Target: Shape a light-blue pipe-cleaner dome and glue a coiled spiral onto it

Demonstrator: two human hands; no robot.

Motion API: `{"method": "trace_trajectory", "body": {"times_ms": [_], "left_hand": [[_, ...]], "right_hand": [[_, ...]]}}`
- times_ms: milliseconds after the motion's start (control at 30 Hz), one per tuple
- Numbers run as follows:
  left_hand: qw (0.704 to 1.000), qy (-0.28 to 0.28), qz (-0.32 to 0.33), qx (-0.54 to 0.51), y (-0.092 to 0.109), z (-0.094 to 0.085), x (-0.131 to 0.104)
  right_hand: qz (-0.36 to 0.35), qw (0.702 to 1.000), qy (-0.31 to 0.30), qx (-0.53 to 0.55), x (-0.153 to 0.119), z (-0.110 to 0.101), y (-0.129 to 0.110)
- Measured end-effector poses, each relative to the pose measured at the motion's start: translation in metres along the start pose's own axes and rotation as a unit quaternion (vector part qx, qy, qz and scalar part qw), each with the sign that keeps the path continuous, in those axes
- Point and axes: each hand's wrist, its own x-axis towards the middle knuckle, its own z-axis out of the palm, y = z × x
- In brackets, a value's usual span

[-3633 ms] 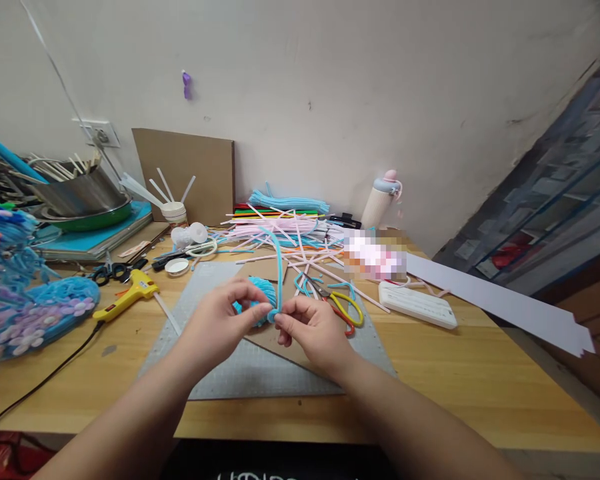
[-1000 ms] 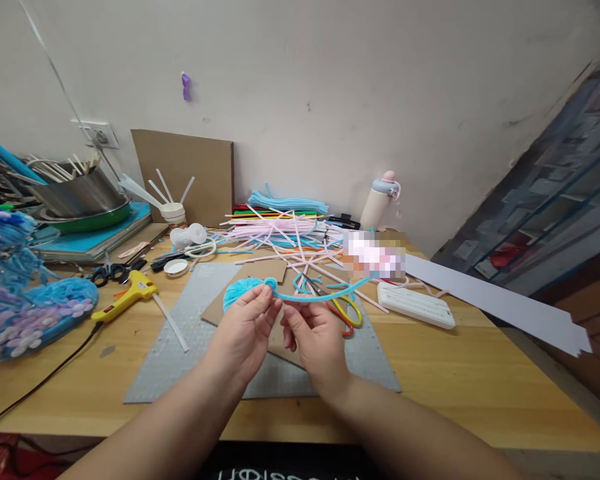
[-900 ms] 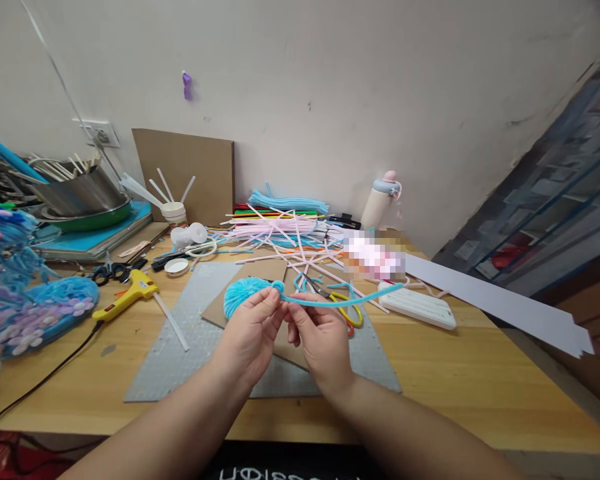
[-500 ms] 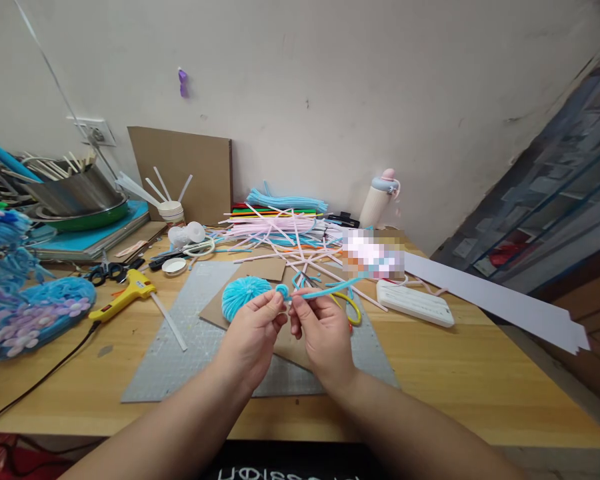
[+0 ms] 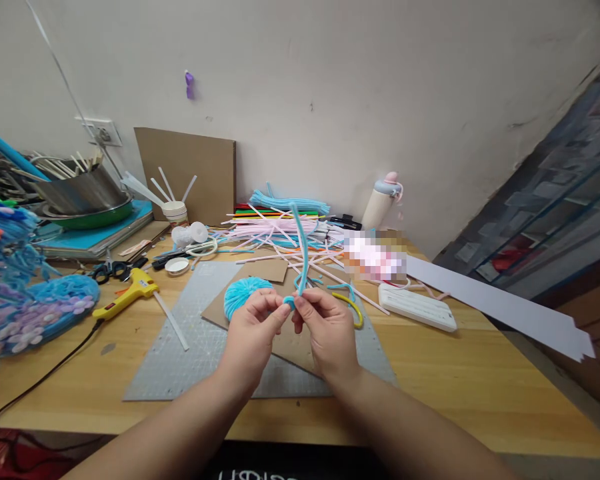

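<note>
Between my two hands is a blue fuzzy stem, its lower end wound into a small coil and its free end standing up. My left hand pinches the coil between thumb and forefinger. The fingers of my right hand are closed on the stem beside the coil. Behind my left hand a round blue fuzzy piece lies on brown cardboard, over a grey cutting mat.
A yellow glue gun and black scissors lie at left. Pink and blue stems are heaped behind. A white bottle, a white power strip and yellow-handled scissors are at right.
The stem's free end has swung from pointing right to standing upright. Both hands remain close together, still gripping it, and the coil has shifted slightly right and down.
</note>
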Motion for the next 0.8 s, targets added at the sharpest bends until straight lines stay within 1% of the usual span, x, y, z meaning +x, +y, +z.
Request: {"method": "trace_trajectory", "body": {"times_ms": [67, 133, 233, 333, 433, 533, 600, 633, 667, 700, 733, 767, 800], "left_hand": [[0.997, 0.002, 0.033, 0.063, 0.002, -0.007, 0.002], [0.99, -0.009, 0.064, 0.125, 0.007, -0.014, 0.005], [0.966, -0.046, 0.1, 0.234, 0.019, -0.025, 0.01], [0.937, -0.09, 0.108, 0.32, 0.031, -0.034, 0.013], [0.914, -0.129, 0.104, 0.369, 0.036, -0.041, 0.015], [0.91, -0.138, 0.1, 0.379, 0.033, -0.045, 0.014], [0.902, -0.105, 0.119, 0.401, 0.029, -0.044, 0.011], [0.89, -0.075, 0.146, 0.425, 0.028, -0.043, 0.009], [0.87, -0.045, 0.188, 0.454, 0.027, -0.041, 0.006], [0.842, -0.029, 0.238, 0.483, 0.028, -0.04, 0.005], [0.809, -0.034, 0.289, 0.511, 0.03, -0.038, 0.004], [0.774, -0.059, 0.332, 0.537, 0.033, -0.037, 0.004], [0.739, -0.102, 0.359, 0.562, 0.037, -0.036, 0.006]], "right_hand": [[0.006, 1.0, -0.02, -0.007, 0.001, -0.001, 0.0], [0.016, 0.999, -0.043, -0.021, 0.004, -0.002, -0.001], [0.053, 0.995, -0.078, -0.043, 0.007, -0.003, -0.004], [0.09, 0.986, -0.12, -0.074, 0.009, -0.003, -0.006], [0.108, 0.976, -0.159, -0.106, 0.007, -0.002, -0.007], [0.116, 0.974, -0.156, -0.116, 0.006, -0.001, -0.008], [0.12, 0.976, -0.138, -0.116, 0.006, -0.001, -0.008], [0.122, 0.976, -0.13, -0.121, 0.007, -0.001, -0.007], [0.124, 0.975, -0.127, -0.131, 0.007, -0.002, -0.005], [0.123, 0.973, -0.13, -0.145, 0.007, -0.003, -0.003], [0.117, 0.97, -0.138, -0.162, 0.007, -0.004, -0.001], [0.108, 0.966, -0.149, -0.18, 0.006, -0.006, 0.001], [0.097, 0.962, -0.163, -0.197, 0.006, -0.007, 0.003]]}}
